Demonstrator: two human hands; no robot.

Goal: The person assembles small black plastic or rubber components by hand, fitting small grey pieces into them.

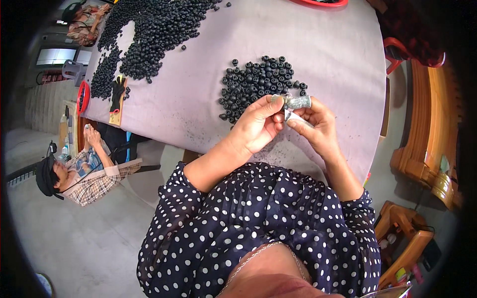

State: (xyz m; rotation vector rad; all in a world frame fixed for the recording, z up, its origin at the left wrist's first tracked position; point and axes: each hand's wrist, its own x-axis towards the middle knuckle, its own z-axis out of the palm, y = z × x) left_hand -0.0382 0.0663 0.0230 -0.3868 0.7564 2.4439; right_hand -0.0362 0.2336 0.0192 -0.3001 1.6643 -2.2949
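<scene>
Both my hands meet over the near edge of a pile of small black rubber-like pieces (256,82), each rounded with a hole. In my right hand (320,126) is a grey, ribbed, short tube-like object (299,102). A flat pale strip with a dark edge (289,115) shows just below it, between the fingers; its kind cannot be made out. My left hand (258,121) is closed in a pinch at the left end of the grey object. What its fingertips grip is mostly hidden.
A much larger heap of black pieces (159,30) covers the table's far left. Black-handled scissors (117,94) lie on a yellow card at the left edge. A person in a cap (94,171) sits at left; wooden furniture (427,134) stands at right.
</scene>
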